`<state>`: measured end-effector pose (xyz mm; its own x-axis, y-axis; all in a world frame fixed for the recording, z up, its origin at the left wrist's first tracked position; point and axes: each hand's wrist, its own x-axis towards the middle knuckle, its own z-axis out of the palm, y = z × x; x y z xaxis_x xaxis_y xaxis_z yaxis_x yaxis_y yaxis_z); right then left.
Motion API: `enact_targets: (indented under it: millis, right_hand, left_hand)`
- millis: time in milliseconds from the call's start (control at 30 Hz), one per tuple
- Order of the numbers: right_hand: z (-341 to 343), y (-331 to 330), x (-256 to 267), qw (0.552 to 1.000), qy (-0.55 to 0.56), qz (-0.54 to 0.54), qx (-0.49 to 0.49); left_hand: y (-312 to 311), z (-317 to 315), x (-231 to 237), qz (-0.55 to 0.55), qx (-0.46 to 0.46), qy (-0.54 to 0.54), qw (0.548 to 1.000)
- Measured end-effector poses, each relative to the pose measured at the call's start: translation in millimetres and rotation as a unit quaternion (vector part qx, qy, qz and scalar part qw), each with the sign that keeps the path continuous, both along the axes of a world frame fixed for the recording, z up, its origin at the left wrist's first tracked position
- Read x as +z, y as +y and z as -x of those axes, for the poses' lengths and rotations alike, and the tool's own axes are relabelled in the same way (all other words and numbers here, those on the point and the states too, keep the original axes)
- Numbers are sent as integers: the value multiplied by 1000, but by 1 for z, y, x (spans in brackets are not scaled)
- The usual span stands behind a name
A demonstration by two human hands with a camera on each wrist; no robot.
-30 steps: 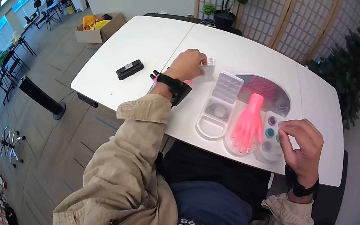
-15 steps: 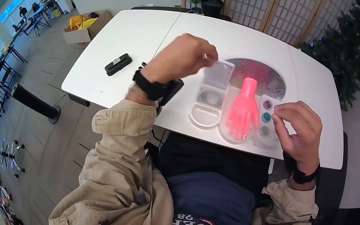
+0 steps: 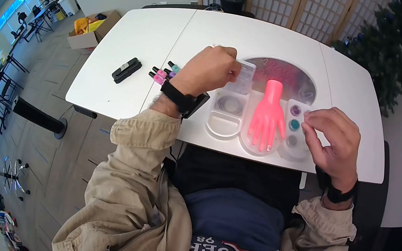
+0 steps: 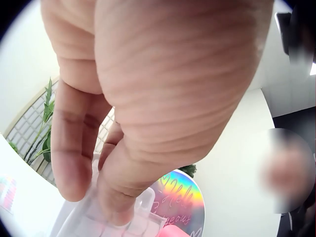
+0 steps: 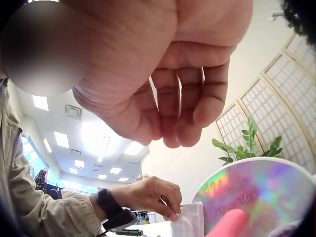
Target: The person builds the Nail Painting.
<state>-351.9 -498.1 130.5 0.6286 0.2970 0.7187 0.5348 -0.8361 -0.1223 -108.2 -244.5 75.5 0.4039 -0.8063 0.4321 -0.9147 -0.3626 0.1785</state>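
My left hand (image 3: pixel 210 71) pinches the clear plastic lid (image 5: pixel 187 219) of a small compartment case (image 3: pixel 243 82), at the upper end of a white tray (image 3: pixel 220 124). In the left wrist view, thumb and fingers meet at the lid's edge over small square compartments. My right hand (image 3: pixel 333 142) hovers beside the round pots, fingers curled and thumb close to them; I cannot tell whether something tiny sits at its fingertips. A pink model hand (image 3: pixel 268 115) lies between the two hands, fingers toward me, a small pale nail (image 3: pixel 268 148) on one fingertip.
A purple pot (image 3: pixel 295 110) and a teal pot (image 3: pixel 294 124) sit in the tray's right part. An oval, shiny lettered panel (image 3: pixel 289 76) stands behind. To the left are several nail polish bottles (image 3: pixel 158 77) and a black object (image 3: pixel 126 70).
My left hand has moved from the left of the case to over it, bringing the clear lid over the compartments. My right hand stays near the pots. The polish bottles have come into fuller view.
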Motion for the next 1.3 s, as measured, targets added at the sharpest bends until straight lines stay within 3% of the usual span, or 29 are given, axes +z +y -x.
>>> enact_targets:
  millis: [167,367,433,500,667,767,800,933,1033,1167,1300]
  right_hand:
    - [1,0,0,1000,-2,-1,0]
    - [-1,-1,-1,1000,-7,-4,5]
    - [-1,-4,-1,1000,-5,-5,0]
    - [0,-7,-1,1000,-5,-3,-6]
    - [0,-7,0,1000,-7,-10,-12]
    - [0,-7,1,1000,-6,-12,-6]
    - [0,-6,1,1000,-5,-14,-5]
    - [-1,-8,-1,1000,3,-19,-3]
    - [0,-10,-2,1000,2,-21,-5]
    - [4,-14,1,1000,5,-19,-18]
    - [6,-17,2,1000,-12,-16,-11]
  left_hand:
    - [1,6,0,-48,30,-63,996]
    - [17,-12,15,40,-42,61,996]
    - [25,-19,23,78,3,107,991]
    - [33,-39,15,96,36,86,991]
    - [22,-98,-8,7,99,160,982]
    - [11,-136,-35,-64,93,120,986]
    - [6,-142,-33,-132,116,163,971]
    - [-12,-154,-52,-171,164,195,952]
    - [-21,-161,-63,-241,164,158,943]
    - [-24,-163,-55,-243,143,127,951]
    - [-17,-163,-50,-148,159,78,973]
